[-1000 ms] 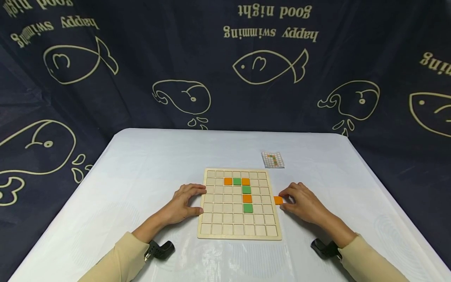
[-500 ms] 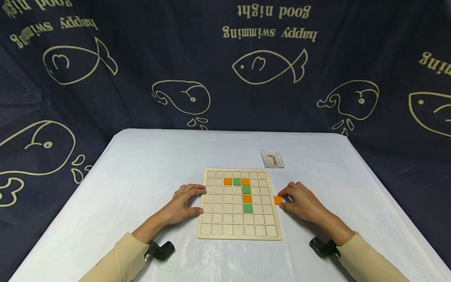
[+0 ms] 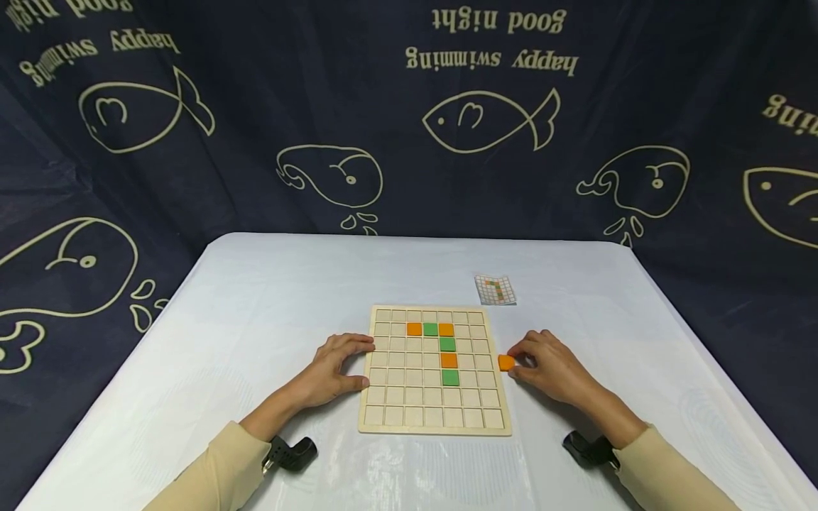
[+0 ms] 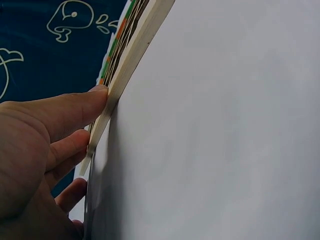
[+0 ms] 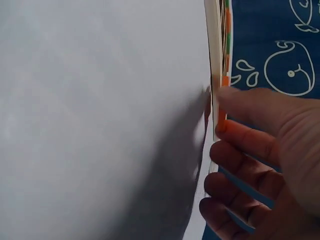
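In the head view a square wooden grid board (image 3: 412,419) lies on the white table, with orange and green tiles set in its cells. The tiles form a short row and a column hanging from the row's right end. My left hand (image 3: 329,370) rests along the board's left edge, its thumb and fingertips touching the rim. Beside the right rim, my right hand (image 3: 548,367) pinches an orange tile (image 3: 506,363) between thumb and finger. In the right wrist view that orange tile (image 5: 223,114) is seen edge-on, close to the board's side.
Behind the board's far right corner lies a small card (image 3: 495,290) printed with a grid and a similar coloured pattern. A dark curtain (image 3: 396,191) with fish and whale drawings stands behind the table (image 3: 319,273).
The orange tile in my right hand has turned slightly and now looks tilted. Both hands stay in nearly the same places, and the board has not moved.
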`<state>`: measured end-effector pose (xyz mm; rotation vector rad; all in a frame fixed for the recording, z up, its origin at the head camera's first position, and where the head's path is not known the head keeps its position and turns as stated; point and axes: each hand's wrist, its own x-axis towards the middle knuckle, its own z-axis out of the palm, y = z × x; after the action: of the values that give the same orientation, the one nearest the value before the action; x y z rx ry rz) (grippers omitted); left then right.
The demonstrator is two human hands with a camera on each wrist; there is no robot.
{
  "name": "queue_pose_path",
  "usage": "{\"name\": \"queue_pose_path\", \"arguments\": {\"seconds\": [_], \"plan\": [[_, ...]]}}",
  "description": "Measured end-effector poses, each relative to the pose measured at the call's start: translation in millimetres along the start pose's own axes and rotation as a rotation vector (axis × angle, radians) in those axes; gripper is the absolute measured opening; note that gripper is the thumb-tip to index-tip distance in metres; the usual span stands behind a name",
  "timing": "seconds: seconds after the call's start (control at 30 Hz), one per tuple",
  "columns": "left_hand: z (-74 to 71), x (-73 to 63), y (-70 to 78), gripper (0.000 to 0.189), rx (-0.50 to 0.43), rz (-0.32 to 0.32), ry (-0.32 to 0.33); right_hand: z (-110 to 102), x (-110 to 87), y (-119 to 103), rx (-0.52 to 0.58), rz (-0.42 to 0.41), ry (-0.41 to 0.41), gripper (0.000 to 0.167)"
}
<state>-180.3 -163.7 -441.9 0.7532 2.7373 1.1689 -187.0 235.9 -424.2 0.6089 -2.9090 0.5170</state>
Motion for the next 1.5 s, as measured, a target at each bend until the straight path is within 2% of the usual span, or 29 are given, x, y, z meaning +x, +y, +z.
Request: {"name": "queue_pose_path", "arguments": {"seconds": [0.2, 0.33, 0.97, 1.23, 1.5], "plan": [[0.3, 0.5, -0.4, 0.054, 0.003, 0.009, 0.003, -3.9, -4.3, -7.7, 0.019, 0.004, 0.004, 0.023], [0.1, 0.4, -0.3, 0.055, -0.005, 0.006, 0.002, -4.3, -7.5, -18.0, 0.032, -0.027, 0.008, 0.021], [0.2, 0.2, -0.6, 0.053, -0.001, 0.007, 0.000, 12.4, -10.0, -64.0, 0.038, -0.121, -0.021, 0.019], [0.2, -0.1, -0.3, 0.053, 0.001, 0.006, 0.001, 17.2, -7.6, -75.6, 0.023, -0.183, 0.003, 0.020], [-0.1, -0.1, 0.0, 0.054, -0.006, 0.007, 0.003, 20.9, -6.7, -83.0, 0.002, -0.185, 0.006, 0.022]]}}
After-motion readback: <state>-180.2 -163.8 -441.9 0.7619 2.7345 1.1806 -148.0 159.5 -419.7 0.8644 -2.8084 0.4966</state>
